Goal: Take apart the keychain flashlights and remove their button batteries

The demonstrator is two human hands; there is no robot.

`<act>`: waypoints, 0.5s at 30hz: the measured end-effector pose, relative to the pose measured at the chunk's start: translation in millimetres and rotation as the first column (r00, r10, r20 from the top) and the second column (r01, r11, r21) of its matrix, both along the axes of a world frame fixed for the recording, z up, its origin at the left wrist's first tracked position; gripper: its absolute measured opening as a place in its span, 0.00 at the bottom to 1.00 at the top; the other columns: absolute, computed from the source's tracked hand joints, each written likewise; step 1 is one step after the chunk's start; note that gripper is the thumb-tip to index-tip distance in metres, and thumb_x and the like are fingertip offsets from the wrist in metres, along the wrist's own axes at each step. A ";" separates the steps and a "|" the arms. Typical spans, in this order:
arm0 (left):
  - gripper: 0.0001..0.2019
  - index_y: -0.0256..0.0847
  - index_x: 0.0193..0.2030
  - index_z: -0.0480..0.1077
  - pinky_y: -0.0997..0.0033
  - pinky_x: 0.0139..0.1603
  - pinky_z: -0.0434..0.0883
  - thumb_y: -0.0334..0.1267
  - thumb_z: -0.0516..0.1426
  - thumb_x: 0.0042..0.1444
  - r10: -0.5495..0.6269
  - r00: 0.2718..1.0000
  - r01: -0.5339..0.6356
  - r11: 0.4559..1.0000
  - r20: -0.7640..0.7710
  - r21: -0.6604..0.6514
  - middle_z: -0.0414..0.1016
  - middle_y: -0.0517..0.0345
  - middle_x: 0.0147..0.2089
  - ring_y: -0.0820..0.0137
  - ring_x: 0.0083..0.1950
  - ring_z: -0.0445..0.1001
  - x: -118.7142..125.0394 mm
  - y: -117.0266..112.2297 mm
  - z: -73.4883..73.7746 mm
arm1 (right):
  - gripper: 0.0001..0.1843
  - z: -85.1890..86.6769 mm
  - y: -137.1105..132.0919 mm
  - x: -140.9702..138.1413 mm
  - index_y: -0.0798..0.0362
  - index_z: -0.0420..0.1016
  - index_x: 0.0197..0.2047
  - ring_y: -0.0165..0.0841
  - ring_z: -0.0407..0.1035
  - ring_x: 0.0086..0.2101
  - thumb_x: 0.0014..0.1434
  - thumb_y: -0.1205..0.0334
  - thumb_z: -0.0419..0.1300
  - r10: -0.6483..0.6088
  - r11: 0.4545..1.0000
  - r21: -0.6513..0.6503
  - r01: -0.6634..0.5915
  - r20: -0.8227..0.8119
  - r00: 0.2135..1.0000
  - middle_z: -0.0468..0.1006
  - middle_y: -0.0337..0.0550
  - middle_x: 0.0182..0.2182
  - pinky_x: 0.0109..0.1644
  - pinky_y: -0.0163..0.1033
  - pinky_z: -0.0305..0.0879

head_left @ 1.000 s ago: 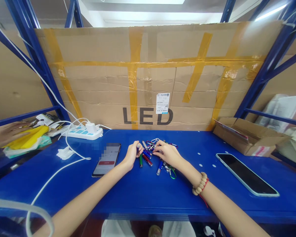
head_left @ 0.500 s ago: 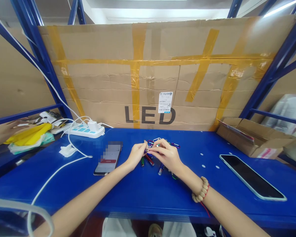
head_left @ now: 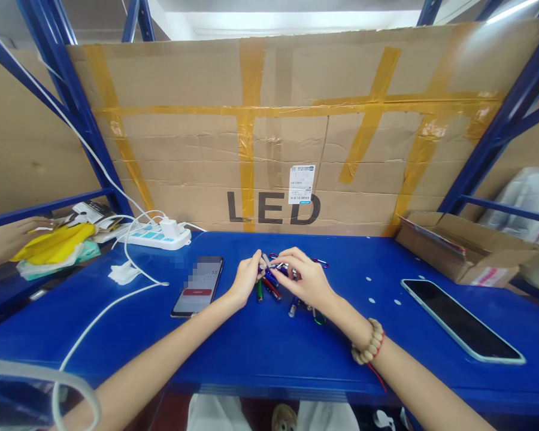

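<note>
My left hand (head_left: 246,278) is closed, its thumb and fingers pinched around something small that I cannot make out. Facing it, my right hand (head_left: 309,279) has thumb and fingertips drawn together close to the left fingertips; what they grip is too small to name. Beneath and between both hands lies a loose pile of small metallic cylinders, among them a green cylinder (head_left: 259,291), a red cylinder (head_left: 272,290) and a blue cylinder (head_left: 293,307). A green carabiner (head_left: 318,317) lies below my right hand, and a red-and-blue carabiner (head_left: 320,263) beyond it. My right hand partly hides the pile.
Left of my hands lies a lit phone (head_left: 198,286) on the blue table (head_left: 251,353). Behind it are a white power strip (head_left: 161,237) and trailing cables. A dark-screened phone (head_left: 462,320) and an open cardboard box (head_left: 467,246) lie right. Taped cardboard (head_left: 184,149) stands behind.
My fingertips have come slightly apart, and my right hand has shifted a little, showing more of the blue cylinders between the hands. The pile stays in place.
</note>
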State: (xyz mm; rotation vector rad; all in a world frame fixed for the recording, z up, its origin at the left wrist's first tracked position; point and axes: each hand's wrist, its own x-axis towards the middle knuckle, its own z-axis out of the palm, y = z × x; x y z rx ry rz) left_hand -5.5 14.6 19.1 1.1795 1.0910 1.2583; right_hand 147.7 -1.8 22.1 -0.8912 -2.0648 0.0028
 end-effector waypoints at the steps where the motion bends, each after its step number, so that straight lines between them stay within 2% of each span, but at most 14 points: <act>1: 0.19 0.38 0.17 0.57 0.77 0.20 0.48 0.47 0.51 0.53 0.000 1.000 0.000 1.000 0.005 -0.001 0.52 0.66 0.15 0.80 0.18 0.49 -0.9 1.1 -0.9 | 0.13 3.0 1.5 3.8 0.51 0.74 0.41 0.22 0.64 0.22 0.60 0.56 0.51 -0.046 0.999 -0.001 0.046 -0.040 0.998 0.73 0.44 0.40 0.29 0.30 0.64; 4: 0.18 0.38 0.16 0.54 0.77 0.19 0.45 0.42 0.47 0.55 -0.019 0.999 0.019 1.000 0.038 0.001 0.50 0.65 0.14 0.80 0.17 0.47 -3.8 4.2 -3.6 | 0.13 9.2 9.2 17.7 0.51 0.74 0.41 0.22 0.64 0.22 0.60 0.57 0.51 -0.236 0.971 0.012 0.241 -0.143 0.961 0.74 0.43 0.38 0.30 0.30 0.63; 7: 0.17 0.39 0.16 0.52 0.78 0.19 0.43 0.40 0.45 0.54 -0.029 0.997 0.032 0.999 0.074 -0.029 0.49 0.65 0.14 0.80 0.17 0.46 -5.3 6.0 -5.4 | 0.11 7.8 19.2 30.4 0.50 0.75 0.39 0.23 0.65 0.23 0.59 0.59 0.52 -0.385 0.923 -0.048 0.382 -0.086 0.919 0.74 0.39 0.36 0.27 0.31 0.60; 10: 0.16 0.39 0.17 0.53 0.78 0.19 0.43 0.40 0.46 0.54 -0.029 0.997 0.032 0.999 0.065 -0.040 0.50 0.65 0.14 0.80 0.17 0.46 -5.1 5.9 -5.9 | 0.10 -1.2 28.7 37.1 0.47 0.76 0.39 0.27 0.68 0.30 0.58 0.61 0.54 -0.391 0.907 -0.114 0.405 0.130 0.911 0.74 0.39 0.38 0.29 0.32 0.60; 13: 0.16 0.38 0.17 0.53 0.78 0.19 0.43 0.41 0.46 0.53 -0.024 0.998 0.026 0.999 0.054 -0.037 0.51 0.65 0.14 0.80 0.17 0.47 -4.6 5.0 -5.5 | 0.11 -11.7 35.9 38.4 0.46 0.77 0.41 0.35 0.67 0.41 0.58 0.60 0.55 -0.347 0.909 -0.111 0.402 0.336 0.876 0.73 0.42 0.42 0.38 0.37 0.61; 15: 0.16 0.38 0.17 0.53 0.78 0.19 0.43 0.41 0.47 0.53 -0.029 0.998 0.031 0.999 0.059 -0.034 0.51 0.65 0.15 0.80 0.17 0.47 -4.6 4.5 -5.2 | 0.11 -16.0 38.6 38.1 0.45 0.78 0.41 0.36 0.66 0.43 0.59 0.60 0.55 -0.329 0.911 -0.100 0.400 0.411 0.850 0.73 0.43 0.43 0.41 0.40 0.60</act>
